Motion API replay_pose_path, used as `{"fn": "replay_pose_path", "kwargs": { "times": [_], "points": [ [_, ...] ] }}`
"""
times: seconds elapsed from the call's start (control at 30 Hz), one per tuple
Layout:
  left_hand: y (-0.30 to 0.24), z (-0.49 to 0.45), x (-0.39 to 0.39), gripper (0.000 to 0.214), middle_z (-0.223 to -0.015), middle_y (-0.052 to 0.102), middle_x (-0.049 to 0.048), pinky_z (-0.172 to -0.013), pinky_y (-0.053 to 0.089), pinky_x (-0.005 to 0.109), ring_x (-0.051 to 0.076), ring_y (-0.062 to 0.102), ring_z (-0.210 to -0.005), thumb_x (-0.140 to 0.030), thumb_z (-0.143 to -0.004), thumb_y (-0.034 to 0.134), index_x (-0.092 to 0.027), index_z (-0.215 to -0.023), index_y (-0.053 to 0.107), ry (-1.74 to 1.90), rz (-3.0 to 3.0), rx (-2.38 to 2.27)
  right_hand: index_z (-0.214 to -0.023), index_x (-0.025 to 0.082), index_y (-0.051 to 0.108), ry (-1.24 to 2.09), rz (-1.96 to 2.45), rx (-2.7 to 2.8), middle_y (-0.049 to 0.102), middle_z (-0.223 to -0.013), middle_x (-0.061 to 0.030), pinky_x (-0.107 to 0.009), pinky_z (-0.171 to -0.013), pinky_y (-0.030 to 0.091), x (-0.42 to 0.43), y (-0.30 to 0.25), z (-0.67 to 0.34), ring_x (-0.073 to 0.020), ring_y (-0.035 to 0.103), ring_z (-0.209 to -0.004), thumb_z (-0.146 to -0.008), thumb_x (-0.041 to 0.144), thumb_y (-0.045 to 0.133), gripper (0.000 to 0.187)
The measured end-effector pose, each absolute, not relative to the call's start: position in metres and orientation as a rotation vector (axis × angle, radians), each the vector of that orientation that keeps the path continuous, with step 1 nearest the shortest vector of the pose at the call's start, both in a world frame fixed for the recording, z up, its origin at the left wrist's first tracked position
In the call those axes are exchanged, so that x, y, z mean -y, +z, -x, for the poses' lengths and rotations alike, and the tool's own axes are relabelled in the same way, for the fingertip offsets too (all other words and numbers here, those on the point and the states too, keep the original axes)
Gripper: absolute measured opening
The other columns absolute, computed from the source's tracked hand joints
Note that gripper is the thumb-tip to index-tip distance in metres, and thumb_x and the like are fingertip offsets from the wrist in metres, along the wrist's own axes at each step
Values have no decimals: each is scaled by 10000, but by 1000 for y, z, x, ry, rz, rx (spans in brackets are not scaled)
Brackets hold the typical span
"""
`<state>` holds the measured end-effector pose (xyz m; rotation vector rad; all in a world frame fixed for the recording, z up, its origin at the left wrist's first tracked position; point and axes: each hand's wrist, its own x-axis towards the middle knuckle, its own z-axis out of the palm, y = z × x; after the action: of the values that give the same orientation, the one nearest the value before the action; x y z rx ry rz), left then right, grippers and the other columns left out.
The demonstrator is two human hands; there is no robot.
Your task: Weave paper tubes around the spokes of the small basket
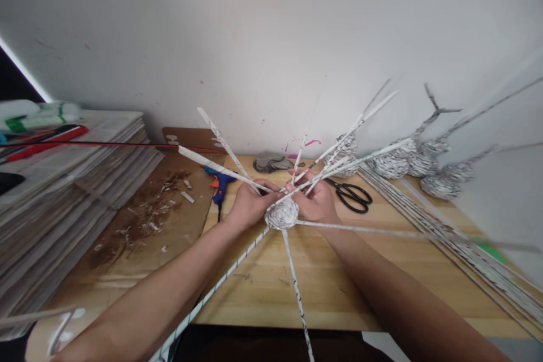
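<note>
Over the wooden board, a small round woven base of rolled newspaper sits between my hands. Long rolled paper strips stick out from it in several directions, some toward me and others upward and away. My left hand is closed at the base's left side, thumb and fingers pinching paper strips. On the right, my right hand pinches strips near the base's far edge, with several of them rising past its fingers. The fingertips of both hands are partly hidden by the strips.
A blue glue gun lies left of my hands, near a grey cloth. Black scissors rest to the right. Finished woven pieces and a bundle of paper rods are farther right. Stacked newspapers stand at left.
</note>
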<state>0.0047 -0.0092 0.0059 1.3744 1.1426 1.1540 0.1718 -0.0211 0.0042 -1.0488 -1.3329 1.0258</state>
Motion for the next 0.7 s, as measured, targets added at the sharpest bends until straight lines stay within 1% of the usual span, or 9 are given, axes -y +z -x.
{"fn": "replay_pose_path", "kwargs": {
  "times": [0.1,0.13,0.27,0.33,0.4,0.47,0.6,0.63,0.7],
  "points": [
    [5,-5,9,203,-681,726,65,-589,489,271,183,644,-614,-287,-630,816,-122,-709,728,1193,-1374,-1162,-883,196,690,965,1126,1288,702,-745,-32,-302,-626,503,18,-1,-172,-180,624,-645,-756,445,744,284],
    [4,-6,9,210,-679,723,62,-586,484,269,180,639,-610,-291,-631,818,-122,-712,725,1205,-1360,-1159,-848,195,683,941,1143,1271,700,-734,-29,-298,-621,497,17,-2,-171,-174,618,-636,-755,444,746,273],
    [-1,-11,12,237,-701,726,60,-597,486,268,176,640,-625,-306,-628,830,-128,-731,713,1253,-1278,-1106,-814,203,660,886,1155,1180,688,-702,-16,-286,-595,487,19,-2,-167,-168,618,-619,-753,415,737,234],
    [-3,-14,14,235,-719,734,62,-614,496,270,175,648,-642,-309,-633,833,-135,-726,706,1262,-1260,-1085,-840,205,660,921,1116,1138,699,-729,-20,-287,-594,491,20,-1,-164,-173,634,-632,-752,400,730,226],
    [-4,-16,15,230,-734,742,65,-629,506,274,178,657,-658,-317,-642,830,-141,-716,701,1265,-1266,-1077,-890,205,673,974,1066,1102,714,-764,-25,-291,-600,496,20,0,-162,-177,647,-645,-746,400,730,248],
    [-4,-17,16,228,-743,747,69,-644,516,285,187,667,-675,-326,-649,825,-146,-710,700,1279,-1284,-1069,-891,204,685,1019,1027,1060,714,-751,-21,-291,-595,497,19,1,-162,-173,643,-630,-735,423,740,274],
    [-4,-18,18,199,-774,760,80,-678,533,300,202,687,-712,-311,-665,814,-148,-719,712,1292,-1326,-1036,-706,185,659,1109,1053,968,674,-628,-18,-275,-528,469,13,-2,-166,-152,601,-541,-711,507,768,341],
    [-4,-19,18,184,-782,763,82,-687,536,301,203,690,-722,-300,-669,811,-150,-716,715,1295,-1339,-1033,-681,179,654,1126,1075,949,670,-617,-24,-272,-519,465,12,-2,-167,-151,599,-534,-716,534,766,373],
    [-4,-19,19,151,-789,766,80,-703,539,302,203,693,-736,-278,-673,804,-156,-708,723,1319,-1364,-1040,-697,169,668,1162,1110,909,677,-626,-36,-275,-510,467,11,-2,-168,-155,605,-528,-735,595,737,433]
  ]
}}
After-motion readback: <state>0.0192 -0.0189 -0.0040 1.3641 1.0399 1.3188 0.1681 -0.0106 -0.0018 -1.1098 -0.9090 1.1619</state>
